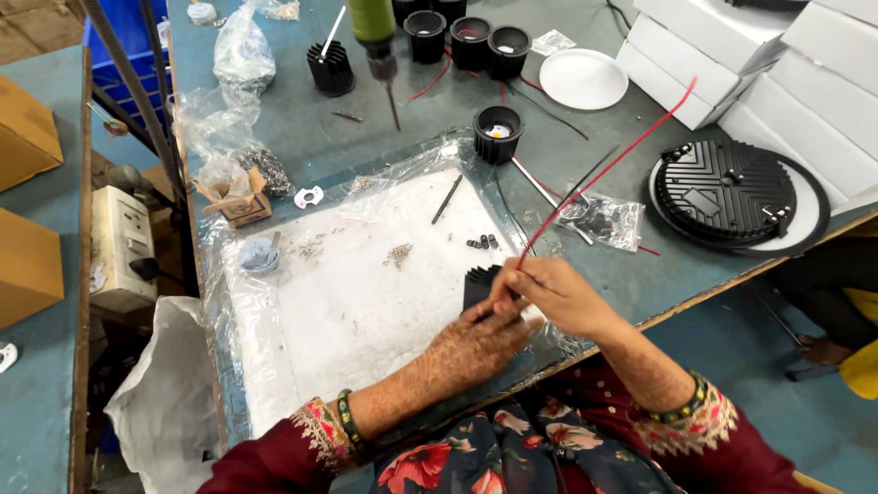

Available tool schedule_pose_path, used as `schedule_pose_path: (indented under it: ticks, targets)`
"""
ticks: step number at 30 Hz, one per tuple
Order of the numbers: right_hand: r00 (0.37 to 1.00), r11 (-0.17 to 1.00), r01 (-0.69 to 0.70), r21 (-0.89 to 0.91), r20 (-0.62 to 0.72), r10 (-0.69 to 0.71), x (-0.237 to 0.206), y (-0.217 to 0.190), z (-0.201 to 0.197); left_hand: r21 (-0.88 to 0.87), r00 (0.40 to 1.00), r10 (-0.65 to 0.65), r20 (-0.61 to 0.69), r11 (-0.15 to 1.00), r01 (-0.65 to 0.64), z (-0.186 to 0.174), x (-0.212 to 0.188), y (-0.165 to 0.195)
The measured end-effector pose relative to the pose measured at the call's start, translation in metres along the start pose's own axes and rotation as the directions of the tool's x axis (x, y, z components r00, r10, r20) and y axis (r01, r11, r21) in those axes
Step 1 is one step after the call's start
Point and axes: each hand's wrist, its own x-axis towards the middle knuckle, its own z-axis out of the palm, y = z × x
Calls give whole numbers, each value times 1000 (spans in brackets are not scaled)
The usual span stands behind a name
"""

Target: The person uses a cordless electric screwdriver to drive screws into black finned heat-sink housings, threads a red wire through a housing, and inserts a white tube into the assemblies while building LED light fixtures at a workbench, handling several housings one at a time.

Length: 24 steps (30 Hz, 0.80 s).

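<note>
Workbench (302,137) grey-blue, white plastic-wrapped mat (357,302) at near edge. Left hand (476,343) on mat, fingers closed round black finned heatsink (477,284), steadying it. Right hand (553,293) just beside, fingertips pinching red wire (604,169) at heatsink top; wire runs up-right over bench. Small screws (482,242) on mat near heatsink. Hanging screwdriver (375,37) above bench. More black heatsinks (471,41) at far edge. Round black housing (727,192) right. White boxes (805,101) stacked top right.

Open white mat (357,311) left of the hands offers free passage (only scattered screws (399,253) and a small cup (259,257) lie there), whereas the hanging screwdriver (377,41), black finned housings (498,134) and stacked white boxes (768,82) obstruct the far side.
</note>
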Motion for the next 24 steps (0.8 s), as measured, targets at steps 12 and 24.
schedule_pose_path:
  ticks: [12,24]
  targets:
    - [938,944,47,327,-339,71,-80,18,6,-656,825,-473,309,523,545,18,46,-111]
    - [764,732,306,609,-616,192,-61,36,-14,-792,959,-152,239,541,283,-2,37,-20]
